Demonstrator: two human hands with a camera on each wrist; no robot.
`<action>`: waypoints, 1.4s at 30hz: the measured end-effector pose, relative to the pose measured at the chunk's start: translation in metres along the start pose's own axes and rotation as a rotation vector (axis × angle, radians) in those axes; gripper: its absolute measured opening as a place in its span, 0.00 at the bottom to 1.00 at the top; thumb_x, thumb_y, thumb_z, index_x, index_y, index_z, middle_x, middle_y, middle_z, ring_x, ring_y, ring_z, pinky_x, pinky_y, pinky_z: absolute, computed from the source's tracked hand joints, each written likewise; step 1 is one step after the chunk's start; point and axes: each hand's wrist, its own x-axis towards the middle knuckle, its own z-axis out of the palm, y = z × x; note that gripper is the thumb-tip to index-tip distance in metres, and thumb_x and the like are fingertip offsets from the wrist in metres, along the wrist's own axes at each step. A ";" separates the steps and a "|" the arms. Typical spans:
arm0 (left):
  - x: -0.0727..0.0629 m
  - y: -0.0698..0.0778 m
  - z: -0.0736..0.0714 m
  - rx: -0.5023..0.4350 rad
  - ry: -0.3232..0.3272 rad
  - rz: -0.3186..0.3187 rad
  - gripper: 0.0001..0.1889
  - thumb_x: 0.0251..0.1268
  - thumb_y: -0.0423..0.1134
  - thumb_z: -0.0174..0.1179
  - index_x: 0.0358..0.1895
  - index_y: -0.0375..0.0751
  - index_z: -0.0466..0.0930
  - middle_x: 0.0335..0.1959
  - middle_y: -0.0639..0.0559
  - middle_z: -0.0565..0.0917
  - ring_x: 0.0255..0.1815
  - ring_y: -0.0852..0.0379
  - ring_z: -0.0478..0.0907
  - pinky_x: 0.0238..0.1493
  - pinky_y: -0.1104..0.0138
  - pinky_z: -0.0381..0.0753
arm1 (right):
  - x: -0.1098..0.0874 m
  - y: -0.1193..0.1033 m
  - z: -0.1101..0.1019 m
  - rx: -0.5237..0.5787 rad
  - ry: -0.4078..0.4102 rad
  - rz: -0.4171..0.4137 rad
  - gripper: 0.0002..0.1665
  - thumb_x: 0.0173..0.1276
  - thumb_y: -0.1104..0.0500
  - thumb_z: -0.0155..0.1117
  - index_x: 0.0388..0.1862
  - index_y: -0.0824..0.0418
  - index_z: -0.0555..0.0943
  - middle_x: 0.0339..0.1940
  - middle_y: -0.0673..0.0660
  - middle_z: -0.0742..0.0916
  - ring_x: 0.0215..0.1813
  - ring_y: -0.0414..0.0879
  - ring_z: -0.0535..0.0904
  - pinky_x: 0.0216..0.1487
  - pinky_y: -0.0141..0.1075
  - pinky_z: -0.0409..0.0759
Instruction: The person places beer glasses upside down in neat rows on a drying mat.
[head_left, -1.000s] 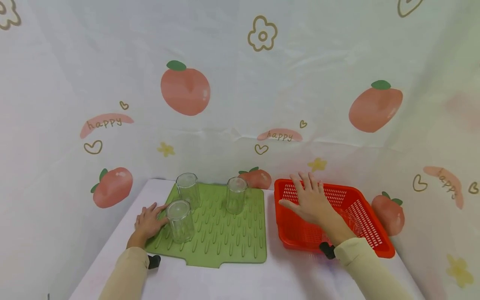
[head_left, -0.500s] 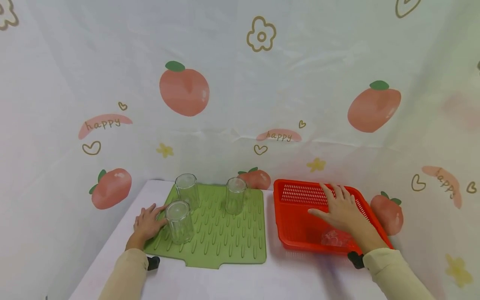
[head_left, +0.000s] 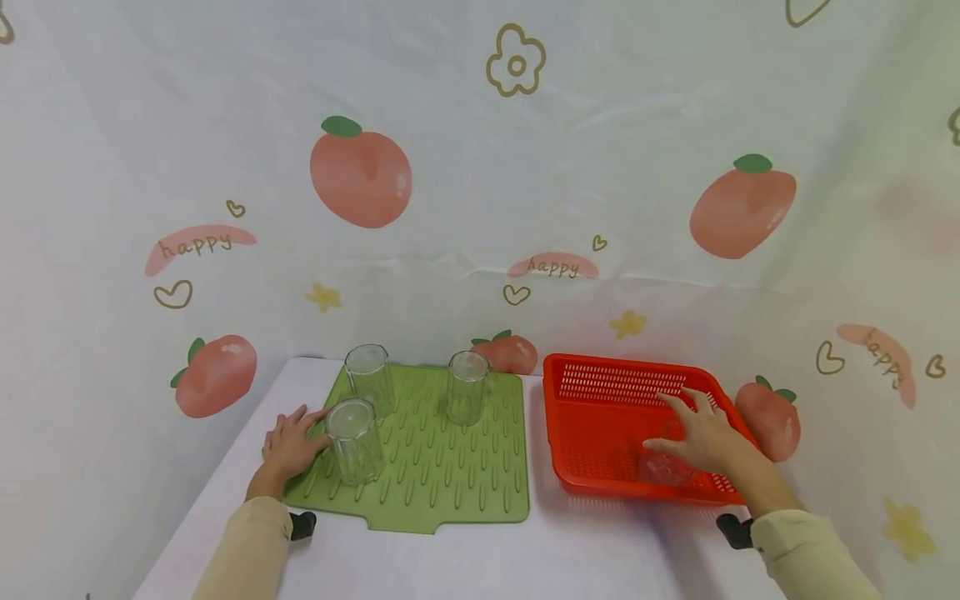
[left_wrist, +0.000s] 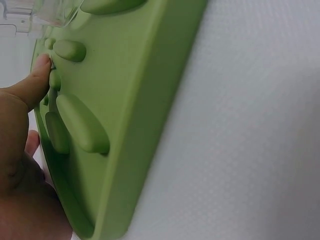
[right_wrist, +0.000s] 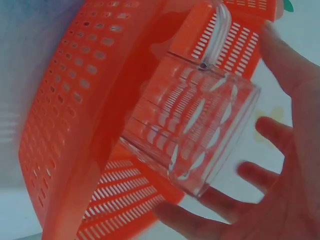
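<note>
My left hand (head_left: 292, 447) rests on the left edge of a green drying mat (head_left: 450, 479), fingers spread. In the left wrist view its thumb lies on the ribbed mat (left_wrist: 117, 95). Beside that hand stands a clear glass (head_left: 356, 450), upside down, with a second glass (head_left: 372, 385) behind it and a third glass (head_left: 467, 393) towards the mat's right. My right hand (head_left: 703, 437) is over a red basket (head_left: 557, 400), fingers apart. A clear mug (right_wrist: 195, 120) with a handle lies in the basket, close to the fingers; contact is unclear.
The white-covered table (head_left: 480, 567) runs in front of the mat and basket. A printed cloth wall (head_left: 450, 208) closes off the back and sides. A black wrist strap part (head_left: 733, 531) shows at the right sleeve.
My right hand has moved right and lower into the basket, towards the mug there. The left hand and the glasses on the mat stay put; the view has shifted slightly.
</note>
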 end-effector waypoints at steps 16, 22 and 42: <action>-0.002 0.004 -0.003 -0.003 -0.007 -0.021 0.31 0.72 0.43 0.54 0.76 0.41 0.64 0.82 0.29 0.46 0.80 0.19 0.30 0.74 0.25 0.32 | -0.002 0.008 -0.009 0.000 -0.133 0.043 0.58 0.53 0.30 0.74 0.73 0.63 0.69 0.67 0.83 0.71 0.65 0.82 0.69 0.54 0.72 0.77; -0.003 0.006 -0.002 -0.006 -0.008 -0.020 0.31 0.71 0.44 0.54 0.76 0.42 0.64 0.82 0.29 0.47 0.80 0.19 0.31 0.73 0.25 0.34 | -0.003 0.008 -0.010 0.013 -0.125 0.044 0.54 0.54 0.33 0.76 0.71 0.63 0.72 0.64 0.81 0.75 0.62 0.80 0.72 0.52 0.70 0.80; -0.002 0.006 -0.003 0.001 -0.011 -0.025 0.31 0.72 0.45 0.55 0.76 0.41 0.65 0.82 0.29 0.47 0.80 0.19 0.31 0.74 0.25 0.34 | -0.002 -0.012 -0.020 0.092 0.093 -0.082 0.44 0.60 0.39 0.75 0.69 0.60 0.75 0.63 0.72 0.79 0.60 0.71 0.77 0.50 0.63 0.85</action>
